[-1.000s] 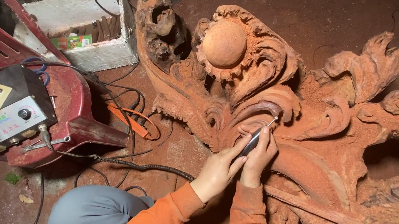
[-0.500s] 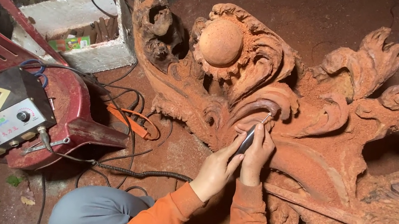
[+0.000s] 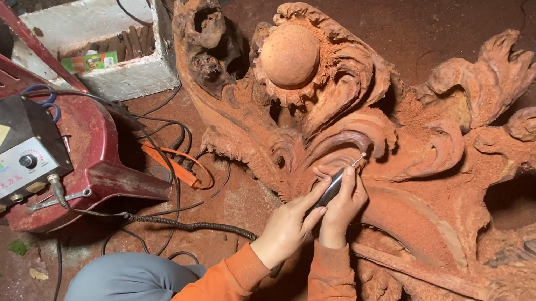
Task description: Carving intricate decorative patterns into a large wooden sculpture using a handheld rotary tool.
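Note:
A large reddish-brown wood carving [image 3: 424,145] with scrolls, leaves and a round ball [image 3: 288,55] lies on the dusty floor. Both my hands hold a slim dark rotary carving handpiece [image 3: 333,185], its thin bit touching a curled scroll in the carving's middle. My right hand [image 3: 344,208] wraps the tool's body from the right. My left hand [image 3: 287,224] pinches its lower end from the left. Orange sleeves cover both forearms.
A coiled cable [image 3: 193,226] runs from the tool to a grey control box [image 3: 0,167] with a knob, resting on a red plastic chair [image 3: 96,160]. A white foam box [image 3: 93,39] sits behind it. An orange-handled tool [image 3: 170,164] lies among wires. My grey-trousered knee [image 3: 127,285] is below.
Both hands and the tool stay on the same scroll, with only a slight shift of the tool tip. The view has drifted a little.

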